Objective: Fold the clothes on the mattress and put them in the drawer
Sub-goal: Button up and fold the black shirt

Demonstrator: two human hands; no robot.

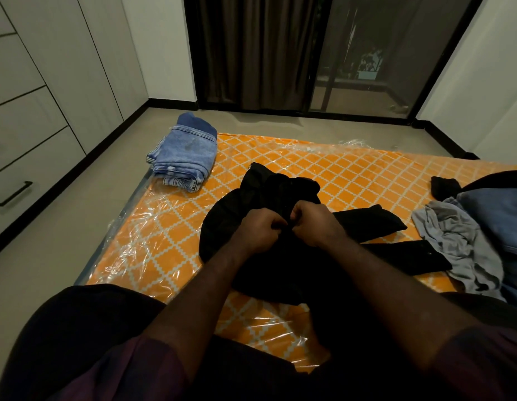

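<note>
Black garment point(280, 192) lies bunched in the middle of the orange patterned mattress point(352, 175), which is wrapped in clear plastic and sits on the floor; from the head camera, both hands meet over it, left hand point(258, 231) and right hand point(313, 224) knuckle to knuckle, the fingers of each curled tight and pinching a fold of the dark cloth; the fabric is too dark to tell its kind, though the long strips running out to the right look like sleeves; a folded stack of blue jeans point(183, 157) rests on the far left corner of the mattress, well apart from the hands; at the right edge a crumpled grey garment point(454, 235) lies just beside the black one, with a blue garment point(497, 218) next to it; white drawers point(28, 157) with black handles line the left wall, all closed; a dark curtain point(251, 53) hangs at the far wall
</note>
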